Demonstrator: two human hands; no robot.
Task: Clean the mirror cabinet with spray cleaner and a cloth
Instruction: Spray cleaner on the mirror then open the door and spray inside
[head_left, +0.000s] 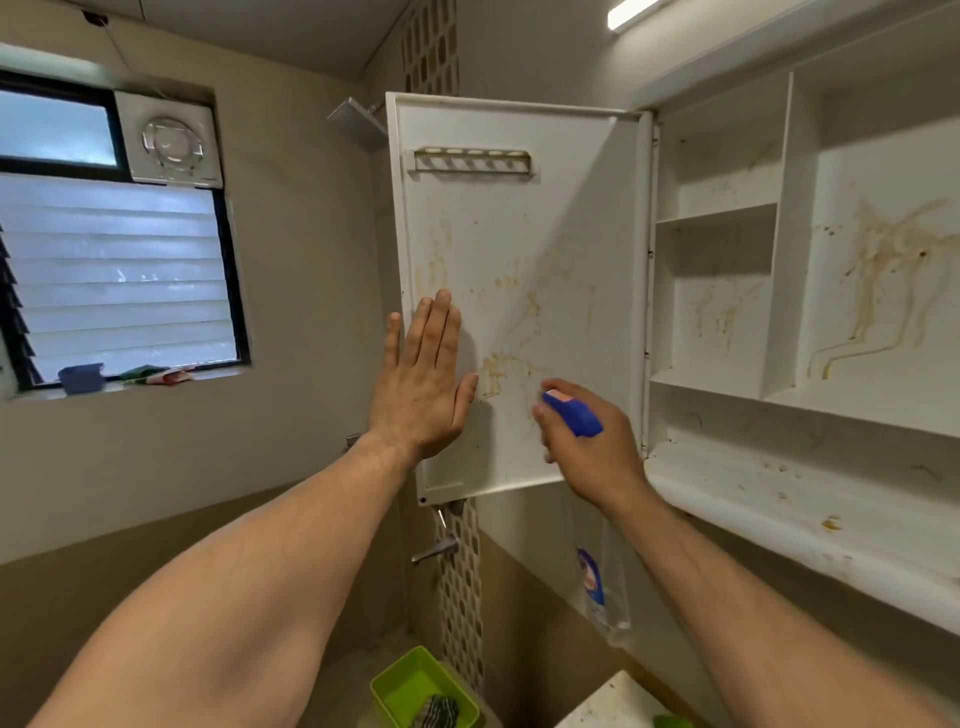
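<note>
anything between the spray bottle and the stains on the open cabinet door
Nothing visible. The spray bottle, gripped by the right hand, sits close to the brown stains on the cabinet door; the left hand lies flat on the door left of them.

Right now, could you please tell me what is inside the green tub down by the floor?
A dark-and-white striped cloth lies in the green tub; whatever is under the cloth is covered, and the picture's edge cuts off the tub's near end.
</note>
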